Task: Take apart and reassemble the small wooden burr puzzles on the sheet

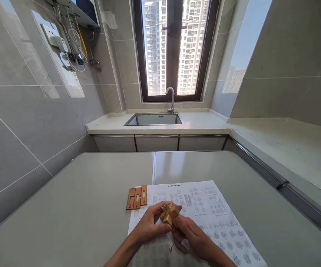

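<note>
Above the printed sheet, both hands hold a small wooden burr puzzle (pixel 169 214) made of interlocking light-brown pieces. My left hand (pixel 153 222) grips it from the left, with the thumb below and the fingers curled behind. My right hand (pixel 189 233) pinches its lower right side. Fingers cover part of the puzzle's right and far sides. Beneath the hands lies the white instruction sheet (pixel 205 196), printed with rows of small puzzle diagrams. Left of the puzzle, several flat brown wooden pieces (pixel 137 197) with cut-out slots sit side by side, partly at the sheet's edge.
The pale table (pixel 99 207) has a seam running away from me. Beyond it stands a white counter (pixel 202 120) with a sink (pixel 155 119) and a faucet (pixel 171 100) under a window. Tiled walls rise on both sides; a water heater (pixel 78 13) hangs upper left.
</note>
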Tool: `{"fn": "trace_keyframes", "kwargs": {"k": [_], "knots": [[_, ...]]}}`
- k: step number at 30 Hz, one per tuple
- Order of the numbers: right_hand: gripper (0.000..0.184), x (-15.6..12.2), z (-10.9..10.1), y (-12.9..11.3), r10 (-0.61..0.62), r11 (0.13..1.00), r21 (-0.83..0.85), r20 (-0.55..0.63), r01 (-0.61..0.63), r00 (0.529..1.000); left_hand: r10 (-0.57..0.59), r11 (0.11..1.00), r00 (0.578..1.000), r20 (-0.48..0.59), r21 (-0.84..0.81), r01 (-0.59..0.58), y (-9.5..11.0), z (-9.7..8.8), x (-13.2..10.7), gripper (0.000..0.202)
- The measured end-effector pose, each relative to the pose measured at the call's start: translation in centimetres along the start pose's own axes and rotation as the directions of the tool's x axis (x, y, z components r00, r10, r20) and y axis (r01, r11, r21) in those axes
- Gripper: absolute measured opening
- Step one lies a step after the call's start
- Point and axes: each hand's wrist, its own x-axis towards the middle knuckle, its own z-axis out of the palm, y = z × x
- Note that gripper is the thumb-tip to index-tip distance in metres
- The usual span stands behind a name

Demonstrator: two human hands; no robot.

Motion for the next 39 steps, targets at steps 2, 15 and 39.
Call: {"fn": "trace_keyframes", "kwargs": {"k": [2, 15, 39], "knots": [[0.056, 0.1, 0.0, 0.4, 0.056, 0.973, 0.220, 0.065, -0.069, 0.996, 0.007, 1.000, 1.000, 0.026, -0.028, -0.007, 0.0, -0.1, 0.0, 0.062], [0.041, 0.6, -0.1, -1.2, 0.105, 0.910, 0.414, -0.186, -0.019, 0.977, 0.073, 0.965, 0.986, -0.151, 0.261, -0.031, 0.1, 0.4, -0.1, 0.066], [0.037, 0.8, -0.6, -0.1, 0.062, 0.945, 0.325, -0.317, 0.046, 0.946, 0.185, 0.848, 0.922, -0.339, 0.530, 0.025, -0.7, 1.2, -0.3, 0.062]]}}
